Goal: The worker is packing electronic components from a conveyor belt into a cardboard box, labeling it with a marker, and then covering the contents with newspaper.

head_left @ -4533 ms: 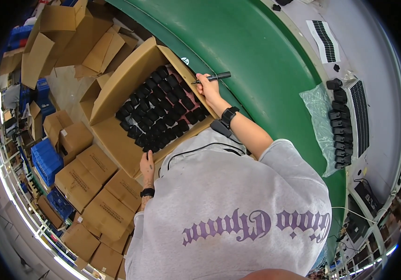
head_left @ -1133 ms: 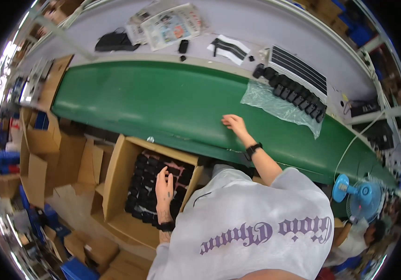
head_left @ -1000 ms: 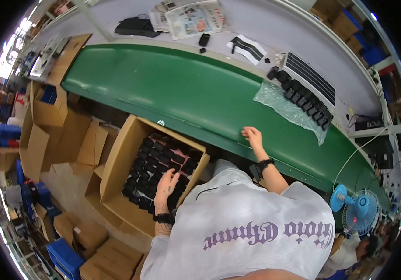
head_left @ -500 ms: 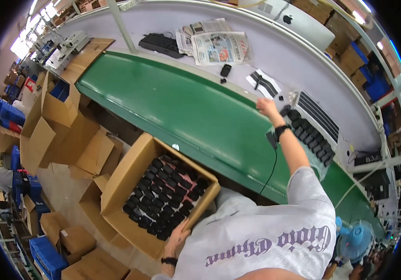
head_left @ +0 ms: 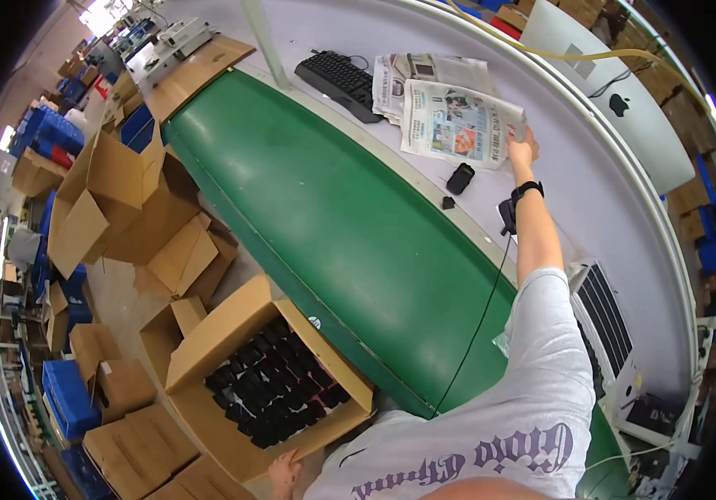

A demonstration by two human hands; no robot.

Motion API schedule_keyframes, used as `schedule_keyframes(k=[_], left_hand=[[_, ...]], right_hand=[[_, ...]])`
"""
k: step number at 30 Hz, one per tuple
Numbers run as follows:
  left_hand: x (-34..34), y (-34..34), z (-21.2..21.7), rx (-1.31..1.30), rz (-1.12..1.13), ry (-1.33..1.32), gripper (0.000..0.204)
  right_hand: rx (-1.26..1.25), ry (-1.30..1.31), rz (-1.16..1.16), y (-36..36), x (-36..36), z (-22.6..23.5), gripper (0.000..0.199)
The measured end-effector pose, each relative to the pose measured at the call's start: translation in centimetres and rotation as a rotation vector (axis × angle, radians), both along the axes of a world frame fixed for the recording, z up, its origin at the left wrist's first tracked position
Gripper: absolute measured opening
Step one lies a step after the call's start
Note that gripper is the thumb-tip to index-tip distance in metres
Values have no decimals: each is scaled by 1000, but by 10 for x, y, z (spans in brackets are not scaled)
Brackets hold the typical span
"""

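Observation:
My right hand (head_left: 523, 148) reaches over the far side of the bench, its fingers closed on the right edge of a printed newspaper sheet (head_left: 449, 129). A second newspaper lies partly under that sheet. My left hand (head_left: 285, 471) rests at the near edge of an open cardboard box (head_left: 216, 333), fingers apart and nothing in them. Inside the box sit rows of small black parts (head_left: 279, 383), whose exact kind I cannot make out. Just left of my right forearm lie a black block-shaped piece (head_left: 460, 178) and a smaller black piece (head_left: 448, 202).
A green conveyor belt (head_left: 308, 208) runs between me and the bench. A black keyboard (head_left: 337, 83), a silver monitor (head_left: 624, 104) and a dark-striped panel (head_left: 603, 317) are on the bench side. Cardboard boxes (head_left: 137, 437) stand left; a black cable (head_left: 478, 333) hangs from my right wrist.
My right hand has moved leftward and away from the black parts on the bench to the newspaper. My left hand has slid down along the box edge and loosened. The view has shifted.

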State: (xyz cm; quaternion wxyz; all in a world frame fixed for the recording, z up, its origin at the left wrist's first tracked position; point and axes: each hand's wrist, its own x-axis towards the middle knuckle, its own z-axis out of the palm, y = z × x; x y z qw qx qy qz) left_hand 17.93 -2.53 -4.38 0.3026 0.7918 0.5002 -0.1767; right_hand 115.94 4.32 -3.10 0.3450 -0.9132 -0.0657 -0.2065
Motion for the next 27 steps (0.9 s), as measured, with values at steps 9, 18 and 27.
schedule_keyframes(k=[9,18,27], left_hand=[[18,1,13,9,7,-43,40],[141,99,84,-455,293,-770,64],[150,139,159,-561,416,-1231,52]], right_hand=[[300,6,374,-17,-3,8,26],[278,-83,1307,-25,-418,146,8],[-178,-99,1872,-45,-675,149,16]])
